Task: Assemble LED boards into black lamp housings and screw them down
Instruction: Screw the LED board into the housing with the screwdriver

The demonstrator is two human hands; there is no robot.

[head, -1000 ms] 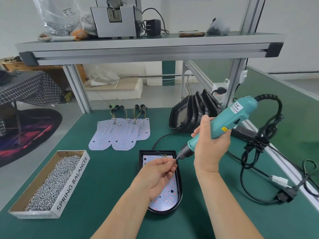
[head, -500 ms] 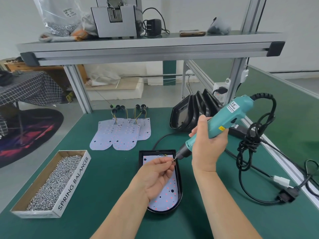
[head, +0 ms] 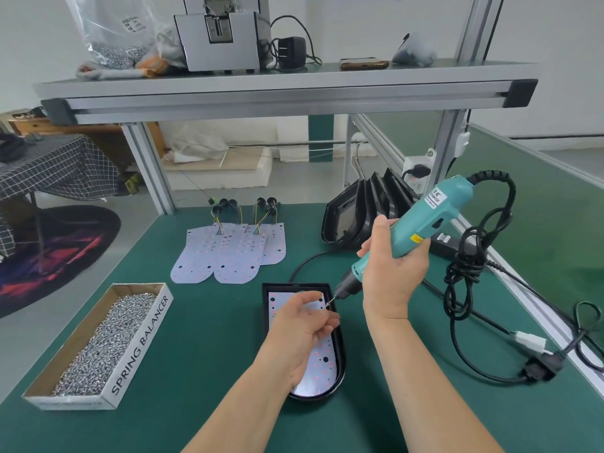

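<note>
Green worktop (head: 209, 322) under everything. At left on it, a cardboard box (head: 140, 341) heaped with loose screws (head: 98, 338). Farther back, spare boards (head: 228, 253) fanned out flat. To their right, spare housings (head: 366, 214) stacked on edge. Front centre, one black housing (head: 341, 361) lying flat with an LED board (head: 322, 367) seated inside. Tilted above its far end, a teal electric screwdriver (head: 431, 217), wrapped firmly in the right grip (head: 392, 273). Left grip (head: 304, 325) above the board, fingertips pinched on a tiny screw (head: 327, 302) at the bit's tip.
</note>
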